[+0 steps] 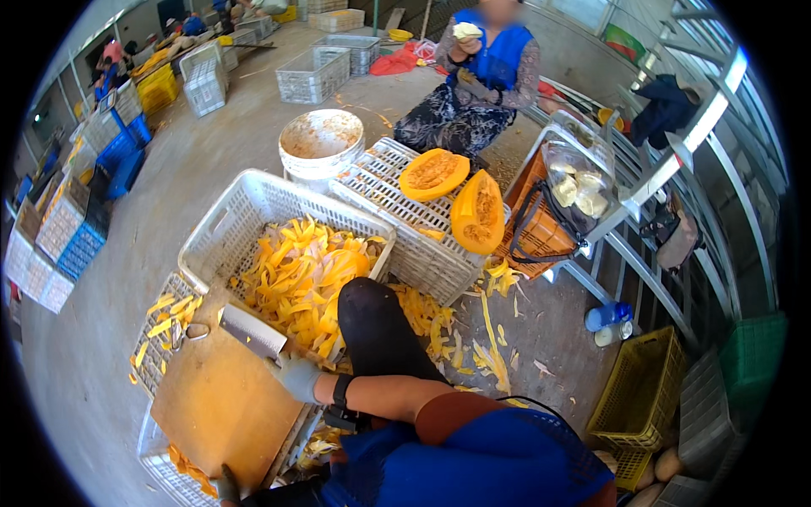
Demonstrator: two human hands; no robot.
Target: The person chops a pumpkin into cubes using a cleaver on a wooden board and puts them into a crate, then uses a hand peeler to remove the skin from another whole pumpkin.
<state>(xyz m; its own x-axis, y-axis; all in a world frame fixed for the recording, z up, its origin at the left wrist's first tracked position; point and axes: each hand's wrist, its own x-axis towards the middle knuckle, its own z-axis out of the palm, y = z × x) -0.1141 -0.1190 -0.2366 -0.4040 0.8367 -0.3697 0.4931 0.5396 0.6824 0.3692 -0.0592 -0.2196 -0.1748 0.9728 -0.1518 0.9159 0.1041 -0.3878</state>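
Observation:
My right hand (296,375), in a grey glove, is closed on the handle of a wide-bladed cleaver (253,331), whose blade lies over the far edge of the orange-stained cutting board (222,393). At the board's near edge is my gloved left hand (227,485), partly cut off by the picture's rim; its grip is unclear. Beyond the board, a white plastic crate (215,237) holds a heap of pumpkin peelings (304,279). Two pumpkin halves, one (434,174) beside the other (478,212), lie cut side up on an upturned crate (405,222). A metal peeler (190,333) lies left of the board.
A person (491,70) in a blue vest sits opposite, holding pale food. A white bucket (322,142) stands behind the crates. An orange crate (529,218) with a bag of buns is at right. Peelings litter the floor; a yellow crate (640,386) stands at lower right.

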